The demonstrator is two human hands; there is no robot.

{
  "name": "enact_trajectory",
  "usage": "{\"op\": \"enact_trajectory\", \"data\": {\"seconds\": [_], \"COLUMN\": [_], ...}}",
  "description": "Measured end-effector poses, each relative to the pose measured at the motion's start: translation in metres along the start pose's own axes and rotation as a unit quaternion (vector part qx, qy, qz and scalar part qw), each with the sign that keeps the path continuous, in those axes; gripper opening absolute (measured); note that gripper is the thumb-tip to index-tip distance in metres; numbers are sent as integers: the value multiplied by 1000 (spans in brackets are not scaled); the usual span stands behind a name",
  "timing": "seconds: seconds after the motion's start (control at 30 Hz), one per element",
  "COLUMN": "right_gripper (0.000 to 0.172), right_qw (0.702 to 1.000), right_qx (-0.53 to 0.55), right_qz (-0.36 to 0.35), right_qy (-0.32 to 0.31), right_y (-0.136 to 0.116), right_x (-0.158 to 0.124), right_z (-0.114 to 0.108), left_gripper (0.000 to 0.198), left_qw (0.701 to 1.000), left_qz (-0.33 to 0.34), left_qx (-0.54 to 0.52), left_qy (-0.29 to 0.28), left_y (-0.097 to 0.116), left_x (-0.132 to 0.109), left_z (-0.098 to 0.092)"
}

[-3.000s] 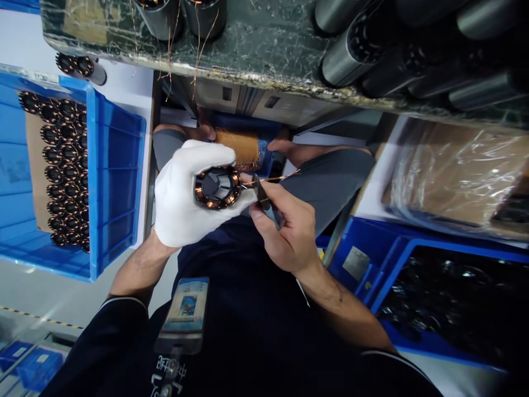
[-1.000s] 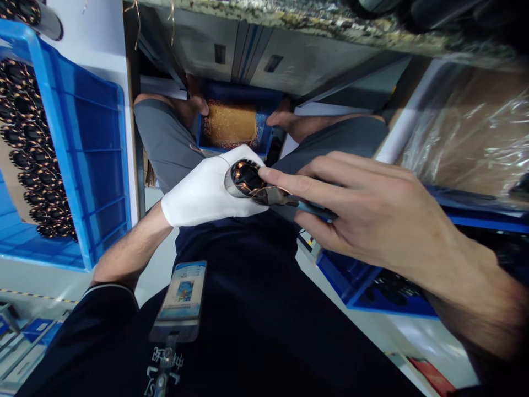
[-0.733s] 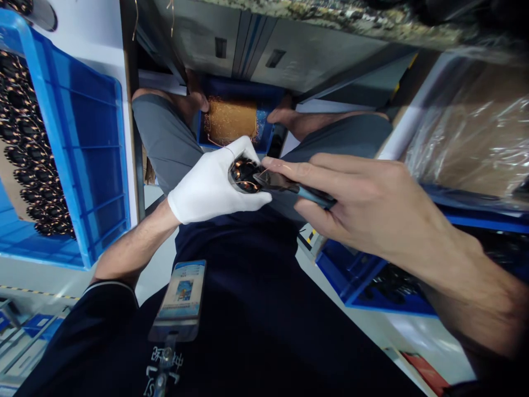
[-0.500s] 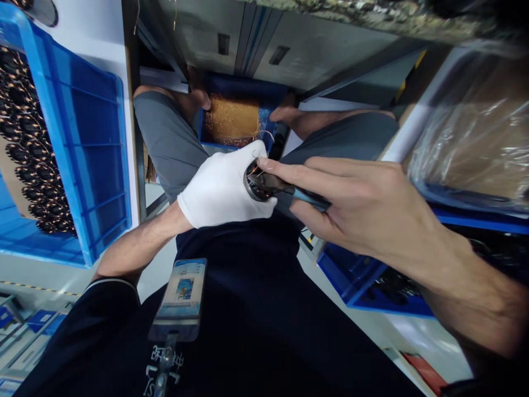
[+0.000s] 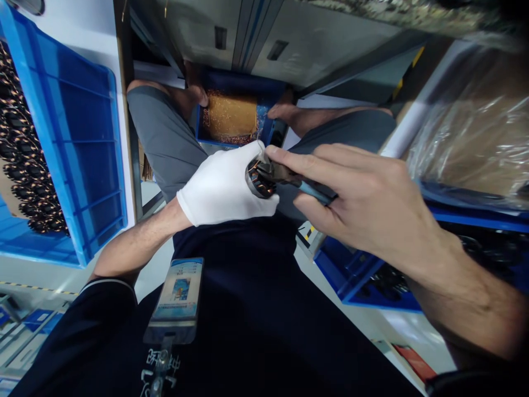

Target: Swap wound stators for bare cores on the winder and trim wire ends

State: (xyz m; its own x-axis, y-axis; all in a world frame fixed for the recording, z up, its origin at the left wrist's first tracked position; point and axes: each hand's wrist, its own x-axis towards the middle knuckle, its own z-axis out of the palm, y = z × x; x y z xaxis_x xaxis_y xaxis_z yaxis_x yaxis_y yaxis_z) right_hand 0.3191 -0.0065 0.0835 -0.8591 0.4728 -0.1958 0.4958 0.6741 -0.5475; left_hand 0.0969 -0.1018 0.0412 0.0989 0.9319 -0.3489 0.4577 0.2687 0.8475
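Observation:
My left hand [image 5: 227,184], in a white glove, is closed around a round black motor stator [image 5: 260,186] with copper windings. Its open face is turned toward my right hand [image 5: 363,193], which is bare and wrapped around a pair of cutting pliers [image 5: 312,190] with blue-grey handles. The jaws of the pliers are at the upper edge of the stator, where copper wire shows. My right index finger lies along the head of the tool. Whether the jaws are closed on a wire I cannot tell.
On the left, a blue crate [image 5: 93,143] holds many wound stators [image 5: 28,160]. Between the feet is a blue bin [image 5: 235,80] with cardboard and copper scraps. Clear plastic wrap [image 5: 467,138] covers something at right, above blue bins [image 5: 343,270] with dark parts. Cabinet doors [image 5: 314,44] stand ahead.
The pliers' jaws have moved up from inside the stator's face to its upper edge, showing more of the windings. The loose wire end near the glove is no longer visible.

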Motion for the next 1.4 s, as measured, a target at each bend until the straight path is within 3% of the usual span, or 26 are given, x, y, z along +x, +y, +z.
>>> {"op": "enact_trajectory", "data": {"seconds": [0.2,0.37,0.6,0.77,0.83,0.9,1.0,1.07,1.13,1.2,1.3,1.4], "right_gripper": [65,62,67,65,63,61,58,61,55,47,46,48], "right_qw": [999,998,999,998,995,992,984,977,969,954,907,858], "right_qx": [32,55,12,54,88,120,175,212,246,296,413,499], "right_qz": [-9,-20,-21,-4,-3,0,-2,-12,-9,21,79,93], "right_qy": [-34,-11,-22,-45,-53,-50,-28,-1,32,40,-14,-75], "right_y": [6,17,9,9,13,17,15,10,7,9,20,25], "right_x": [-3,-6,-6,-8,-8,-6,1,5,8,10,10,14], "right_z": [2,6,15,17,18,19,24,31,39,48,57,61], "left_gripper": [33,32,30,30,29,29,29,32,35,38,60,79], "left_qw": [1000,998,999,997,999,988,923,895,907,940,978,990], "left_qz": [-5,-21,22,51,30,-23,-98,-116,-104,-63,23,120], "left_qx": [19,35,37,57,0,-132,-347,-406,-387,-325,-207,-55], "left_qy": [-12,-52,-16,-17,-40,-73,-131,-142,-128,-82,25,41], "left_y": [-4,-3,-9,-17,-21,-24,-27,-29,-30,-32,-36,-35], "left_x": [-1,-1,-4,-4,-4,-4,-5,-7,-11,-16,-24,-31], "left_z": [8,4,17,24,23,23,26,32,36,36,25,8]}}
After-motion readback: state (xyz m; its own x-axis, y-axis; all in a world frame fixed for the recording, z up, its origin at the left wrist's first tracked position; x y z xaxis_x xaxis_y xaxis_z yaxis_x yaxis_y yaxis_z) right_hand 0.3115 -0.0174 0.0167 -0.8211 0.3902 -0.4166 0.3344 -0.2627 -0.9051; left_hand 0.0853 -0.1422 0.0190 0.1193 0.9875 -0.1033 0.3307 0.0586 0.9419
